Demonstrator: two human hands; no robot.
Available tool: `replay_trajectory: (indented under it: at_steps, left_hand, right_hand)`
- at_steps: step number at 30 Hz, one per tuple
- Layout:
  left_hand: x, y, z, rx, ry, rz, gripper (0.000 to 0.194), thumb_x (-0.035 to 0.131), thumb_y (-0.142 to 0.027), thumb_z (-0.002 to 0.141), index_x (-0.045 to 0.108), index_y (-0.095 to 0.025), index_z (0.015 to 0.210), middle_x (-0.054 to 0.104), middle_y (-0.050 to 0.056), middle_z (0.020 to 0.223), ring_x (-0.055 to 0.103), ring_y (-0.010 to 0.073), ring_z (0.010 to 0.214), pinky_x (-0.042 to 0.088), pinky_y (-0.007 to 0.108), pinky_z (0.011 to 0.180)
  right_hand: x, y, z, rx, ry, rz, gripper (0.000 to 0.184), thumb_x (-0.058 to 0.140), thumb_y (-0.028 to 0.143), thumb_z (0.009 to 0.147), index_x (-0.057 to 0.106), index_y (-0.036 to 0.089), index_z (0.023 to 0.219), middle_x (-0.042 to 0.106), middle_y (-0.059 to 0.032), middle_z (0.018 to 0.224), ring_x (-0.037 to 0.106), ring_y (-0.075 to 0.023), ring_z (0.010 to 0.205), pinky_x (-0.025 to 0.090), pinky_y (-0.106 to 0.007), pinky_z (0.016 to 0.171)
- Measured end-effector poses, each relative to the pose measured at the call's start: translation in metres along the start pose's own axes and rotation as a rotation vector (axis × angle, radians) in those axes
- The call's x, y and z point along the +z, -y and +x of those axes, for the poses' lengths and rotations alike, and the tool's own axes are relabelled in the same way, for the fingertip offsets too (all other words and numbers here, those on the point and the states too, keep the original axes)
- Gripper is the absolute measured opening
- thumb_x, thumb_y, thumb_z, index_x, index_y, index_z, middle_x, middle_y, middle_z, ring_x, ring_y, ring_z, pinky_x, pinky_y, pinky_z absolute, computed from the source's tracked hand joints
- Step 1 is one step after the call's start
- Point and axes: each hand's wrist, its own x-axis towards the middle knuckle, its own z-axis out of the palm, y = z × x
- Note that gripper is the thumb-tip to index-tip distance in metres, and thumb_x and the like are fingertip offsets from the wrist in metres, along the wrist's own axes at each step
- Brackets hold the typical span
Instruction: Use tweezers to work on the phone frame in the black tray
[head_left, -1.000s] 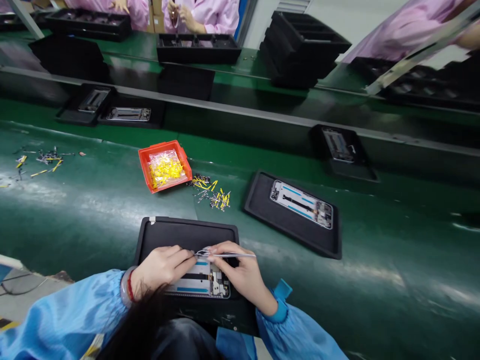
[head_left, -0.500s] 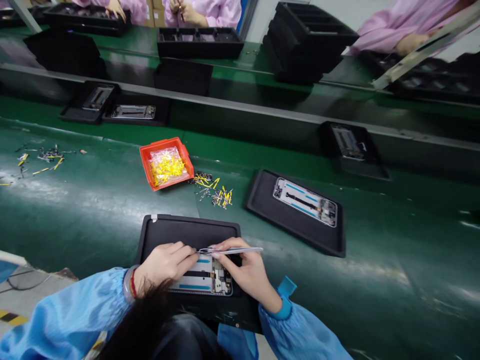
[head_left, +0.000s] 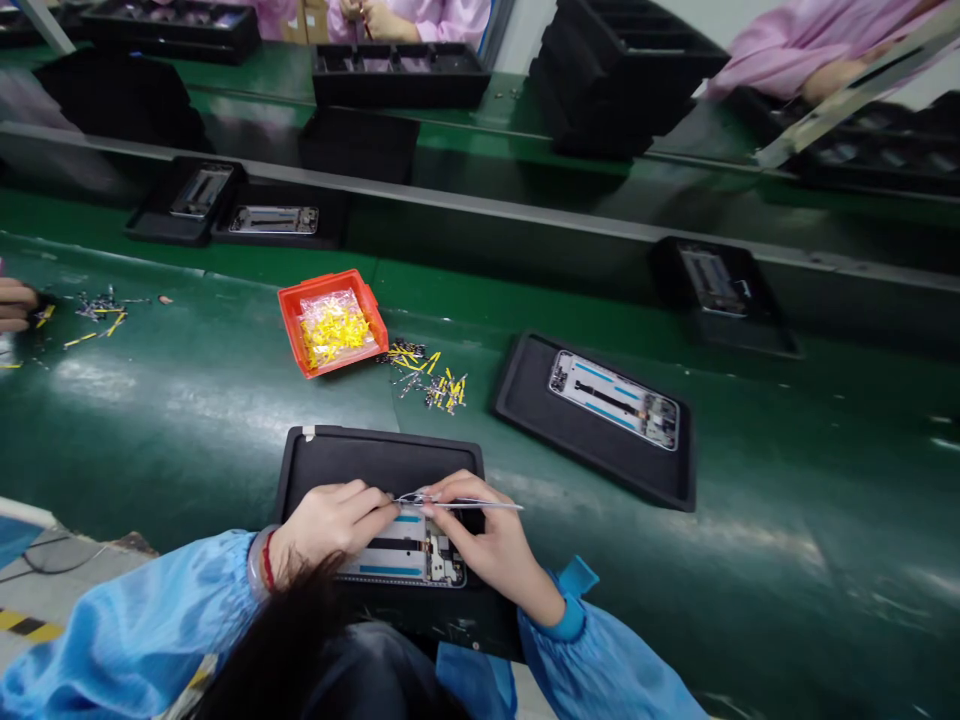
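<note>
A black tray (head_left: 352,462) lies at the near edge of the green belt with a phone frame (head_left: 401,558) in it. My right hand (head_left: 484,545) pinches thin metal tweezers (head_left: 465,505) whose tips point left over the frame's top edge. My left hand (head_left: 326,525) is curled, its fingertips pinched together right at the tweezer tips, on something too small to make out. Both hands rest over the phone frame. Blue sleeves cover both my arms.
An orange box (head_left: 331,323) of yellow parts sits further back, with loose yellow and black parts (head_left: 431,380) beside it. Another tray with a phone frame (head_left: 611,400) lies to the right. More trays (head_left: 225,205) stand behind. Another person's hand (head_left: 15,303) shows at the left edge.
My hands have barely moved; the tweezers tilted slightly. The view shifted a little, and another person's hand has come in at the left edge by the scattered parts.
</note>
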Motion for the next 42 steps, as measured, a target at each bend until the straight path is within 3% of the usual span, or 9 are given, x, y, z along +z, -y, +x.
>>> replay_trajectory:
  at_steps: [11,17,31,35,39,42]
  left_hand:
    - [-0.003,0.0,0.003,0.023,-0.009,-0.016,0.036,0.023,-0.013,0.102,0.058,-0.013,0.095,0.066,0.001,0.077,0.053,0.0119,0.059,0.043,0.023,0.051]
    - [-0.002,-0.001,0.003,0.132,0.042,0.142,0.035,0.024,-0.007,0.099,0.059,-0.008,0.094,0.062,0.004,0.076,0.053,0.0127,0.06,0.04,0.024,0.049]
    - [-0.003,-0.002,0.007,0.132,0.039,0.15,0.04,0.021,-0.006,0.1,0.06,-0.01,0.089,0.061,0.002,0.073,0.051,0.0112,0.058,0.04,0.023,0.047]
    - [-0.002,-0.002,0.005,0.124,0.038,0.157,0.039,0.022,-0.007,0.099,0.059,-0.01,0.089,0.061,0.002,0.073,0.052,0.0112,0.058,0.04,0.022,0.047]
    - [-0.002,-0.003,0.005,0.118,0.043,0.17,0.036,0.024,-0.006,0.099,0.059,-0.012,0.087,0.061,0.002,0.075,0.052,0.0113,0.059,0.039,0.022,0.046]
    - [-0.002,-0.004,0.005,0.114,0.032,0.178,0.034,0.027,-0.006,0.098,0.058,-0.012,0.086,0.061,0.002,0.075,0.052,0.0114,0.059,0.038,0.022,0.045]
  right_hand:
    - [0.001,-0.004,-0.002,-0.052,0.037,0.009,0.01,0.063,0.016,0.087,0.06,0.025,0.09,0.067,-0.0031,0.084,0.066,-0.0194,0.076,0.054,-0.03,0.066]
    - [0.004,-0.003,-0.008,-0.022,-0.198,0.141,0.01,0.063,0.02,0.088,0.053,0.024,0.088,0.065,-0.0005,0.076,0.067,-0.0178,0.07,0.054,-0.029,0.063]
    - [0.004,-0.004,-0.01,-0.128,-0.064,0.011,0.02,0.058,0.006,0.085,0.051,0.024,0.088,0.066,-0.0013,0.078,0.066,-0.0163,0.07,0.053,-0.027,0.063]
    - [0.003,-0.003,-0.008,-0.175,-0.046,-0.028,0.017,0.058,0.008,0.087,0.052,0.023,0.088,0.066,-0.0021,0.077,0.067,-0.0167,0.069,0.054,-0.027,0.061]
    - [0.001,0.001,-0.006,-0.25,0.058,-0.13,0.008,0.052,0.015,0.094,0.055,0.022,0.095,0.069,-0.0053,0.08,0.067,-0.0182,0.069,0.054,-0.028,0.06]
    - [0.001,0.006,-0.004,-0.316,0.113,-0.237,0.011,0.045,0.019,0.098,0.055,0.021,0.103,0.07,-0.0081,0.082,0.066,-0.0193,0.068,0.055,-0.03,0.059]
